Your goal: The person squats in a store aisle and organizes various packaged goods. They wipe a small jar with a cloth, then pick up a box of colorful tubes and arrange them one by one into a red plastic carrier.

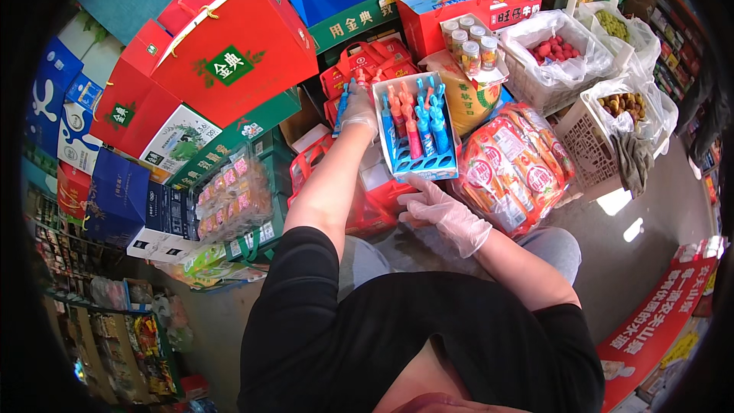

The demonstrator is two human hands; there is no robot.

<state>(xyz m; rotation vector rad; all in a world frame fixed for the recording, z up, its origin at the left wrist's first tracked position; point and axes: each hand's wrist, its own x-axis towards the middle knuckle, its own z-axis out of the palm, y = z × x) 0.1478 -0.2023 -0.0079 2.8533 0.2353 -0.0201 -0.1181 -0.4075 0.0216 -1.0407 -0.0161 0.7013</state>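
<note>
A shallow cardboard display box [385, 143] is before me, tilted. Several pink tubes [412, 132] and blue tubes [440, 126] with shaped caps stand in its blue punched insert [423, 163]; several front holes are bare. Just left of the box, my gloved left hand [360, 110] grips more tubes. A blue tube [342, 108] shows along its left side, and pink caps stick up past the fingers, which partly hide the bunch. My gloved right hand [444, 213] is at the box's near edge, fingers spread and holding nothing. Whether its fingertips touch the carton I cannot tell.
Right of the box lies a plastic-wrapped bundle of red-orange snack packs [510, 169]. Behind are a tray of small jars [473, 49] and a yellow sack [467, 94]. Fruit crates [542, 77] stand farther right. Red gift cartons [246, 40] and clear pastry packs [235, 192] are left.
</note>
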